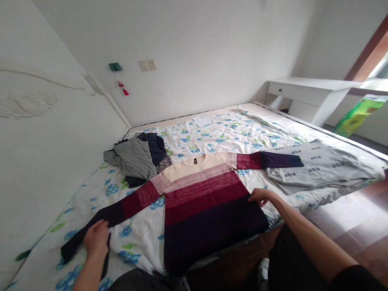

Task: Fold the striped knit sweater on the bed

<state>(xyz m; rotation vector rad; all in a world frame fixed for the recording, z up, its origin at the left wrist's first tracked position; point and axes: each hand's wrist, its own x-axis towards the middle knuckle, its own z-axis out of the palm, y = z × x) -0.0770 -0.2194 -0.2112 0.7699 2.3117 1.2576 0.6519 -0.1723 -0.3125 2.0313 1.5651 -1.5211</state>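
Your left hand (pixel 96 236) grasps the striped sweater (pixel 203 206) at its dark sleeve (pixel 117 215). Your right hand (pixel 263 196) pinches its side edge, above the floral sheet (pixel 130 236).

Softly daylit from the right, hazy toward the edges
Brightest at the window (pixel 382 72), nearly washed out; glaring in pale patches on the floor (pixel 341 220); shaded to grey across the wall (pixel 200 48); dark below the near edge of the bed (pixel 144 232); stretched at the borders, smeared over the green-and-yellow item (pixel 357 116), soft on the carved white panel (pixel 27 107)
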